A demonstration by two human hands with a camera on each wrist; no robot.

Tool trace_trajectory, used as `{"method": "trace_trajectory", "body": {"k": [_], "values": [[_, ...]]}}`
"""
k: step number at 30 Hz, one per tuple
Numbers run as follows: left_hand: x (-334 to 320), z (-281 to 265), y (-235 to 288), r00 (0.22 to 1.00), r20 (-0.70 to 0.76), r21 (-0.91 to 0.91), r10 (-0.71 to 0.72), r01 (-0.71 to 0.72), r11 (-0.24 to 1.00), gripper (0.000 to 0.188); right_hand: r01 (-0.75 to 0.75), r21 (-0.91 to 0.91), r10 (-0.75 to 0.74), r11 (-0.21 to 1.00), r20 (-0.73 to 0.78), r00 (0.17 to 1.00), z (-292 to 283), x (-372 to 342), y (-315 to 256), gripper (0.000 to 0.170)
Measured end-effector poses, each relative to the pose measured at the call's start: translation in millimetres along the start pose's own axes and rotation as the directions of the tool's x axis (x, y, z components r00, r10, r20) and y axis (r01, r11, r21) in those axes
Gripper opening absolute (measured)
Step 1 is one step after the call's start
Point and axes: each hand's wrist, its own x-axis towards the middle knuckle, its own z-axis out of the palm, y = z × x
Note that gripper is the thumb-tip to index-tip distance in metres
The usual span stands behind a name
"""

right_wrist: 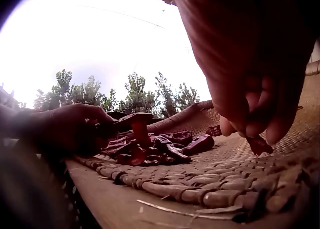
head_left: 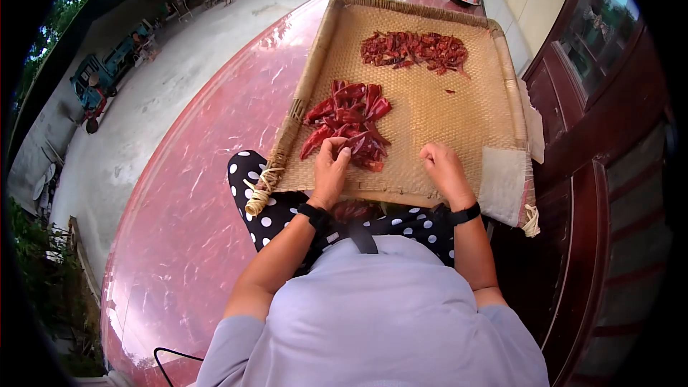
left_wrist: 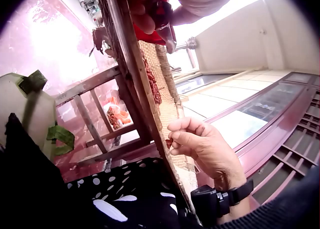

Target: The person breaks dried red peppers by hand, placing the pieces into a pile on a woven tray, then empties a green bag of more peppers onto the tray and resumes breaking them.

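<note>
A heap of dried red chili peppers (head_left: 349, 111) lies on the left part of a woven tray (head_left: 416, 118). At the heap's near edge, the left hand (head_left: 332, 172) grips a dark red chili pepper (left_wrist: 161, 15) between thumb and curled fingers; a brighter red part shows below the fingers. The right hand (head_left: 446, 170) is over the near right part of the tray. Between its fingertips it pinches a small red chili piece (right_wrist: 259, 145), low over the weave. A second pile, of broken-up chili pieces (head_left: 416, 51), is spread at the tray's far side.
The tray has a raised rim (head_left: 304, 93) and rests over the person's lap in dotted trousers (head_left: 247, 172). A pale cloth patch (head_left: 503, 179) covers its near right corner. Left of it stretches a glossy red surface (head_left: 208, 193); a dark red door (head_left: 573, 100) stands on the right.
</note>
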Motion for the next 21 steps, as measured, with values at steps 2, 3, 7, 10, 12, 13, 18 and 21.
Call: {"method": "trace_trajectory", "body": {"k": [2,3,7,10,12,13,18,21], "values": [[-1.1,0.2,5.7,1.0,0.003,0.037,-0.003,0.003,0.999,0.018,-0.078,0.157,0.055,0.985,0.144,0.988,-17.5,-0.4,-23.7,0.013],[-1.8,-0.1,7.6,1.0,0.004,0.056,-0.007,0.007,0.998,0.018,-0.14,0.242,0.066,0.96,0.291,0.954,-26.1,2.2,-28.2,0.014],[-0.9,-1.0,2.2,1.0,0.015,0.009,-0.017,0.017,1.0,0.02,-0.208,0.693,0.111,0.69,0.183,0.977,-28.6,24.0,-24.9,0.021],[-0.4,-3.4,0.7,0.999,0.039,0.049,-0.019,0.017,0.999,0.021,0.06,0.671,0.186,0.739,-0.289,0.939,-30.6,43.7,-26.7,0.029],[-3.9,-3.3,3.8,0.996,0.089,0.042,-0.003,-0.001,0.999,0.022,0.073,0.564,0.084,0.822,-0.247,0.965,-24.8,38.0,-36.7,0.032],[-3.1,-2.2,6.3,0.993,0.117,0.036,0.008,-0.013,0.999,0.023,0.04,0.538,-0.003,0.842,-0.07,0.998,-17.6,32.1,-48.6,0.032],[-3.2,-6.4,13.5,0.973,0.218,0.035,-0.082,0.076,0.997,0.022,0.098,0.393,-0.163,0.914,0.136,0.977,28.1,13.0,-70.8,0.032],[-2.2,-11.2,20.7,0.954,0.281,-0.057,-0.108,0.129,0.99,0.022,0.012,0.487,-0.117,0.873,0.187,0.975,35.7,12.0,-71.8,0.029]]}}
